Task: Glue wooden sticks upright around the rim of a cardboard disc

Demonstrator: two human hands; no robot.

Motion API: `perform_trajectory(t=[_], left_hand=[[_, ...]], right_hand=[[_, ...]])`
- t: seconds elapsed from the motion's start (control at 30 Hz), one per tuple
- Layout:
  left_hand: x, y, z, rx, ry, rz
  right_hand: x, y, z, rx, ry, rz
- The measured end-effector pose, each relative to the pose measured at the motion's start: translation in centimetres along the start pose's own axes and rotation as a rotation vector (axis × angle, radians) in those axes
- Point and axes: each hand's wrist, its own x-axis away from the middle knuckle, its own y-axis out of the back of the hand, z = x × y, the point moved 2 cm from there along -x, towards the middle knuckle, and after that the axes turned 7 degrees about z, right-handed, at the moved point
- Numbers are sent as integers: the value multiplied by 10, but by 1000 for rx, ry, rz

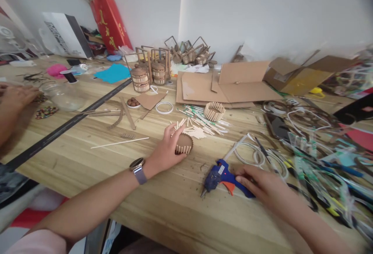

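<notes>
My left hand is curved around the left side of a small round cardboard base edged with short wooden sticks. Its thumb lies along the front and the fingers along the back rim; the far side of the grip is hidden. My right hand pinches the handle of a blue glue gun with an orange trigger. The gun lies on the table, its nozzle pointing left and towards me. Cut wooden sticks are heaped just behind the base, and a finished-looking ring of upright sticks stands beyond them.
Small lidded stick baskets stand at the back, beside flattened cardboard. Tangled cords, tools and plastic wrappers crowd the right side. A thin stick lies left. Another person's hands are by a glass jar.
</notes>
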Motion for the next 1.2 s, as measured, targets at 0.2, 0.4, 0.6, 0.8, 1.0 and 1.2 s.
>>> perform_trajectory(t=[0.2,0.4,0.6,0.8,1.0,1.2], left_hand=[[1,0,0,-28,-15,-21],[1,-1,2,-15,-10,-21],[2,-1,1,-2,11,-18],[-2,-3,-1,-11,68,-21],[-5,-5,-2,-27,72,-53],[-3,0,-2,-20,65,-19]], right_hand=[[12,-5,-11,-84,5,31],[22,2,-15,-139,-37,131],[19,10,-8,-287,-40,274],[4,2,8,-36,-35,141],[-5,-2,13,32,50,149],[-7,9,12,-22,26,35]])
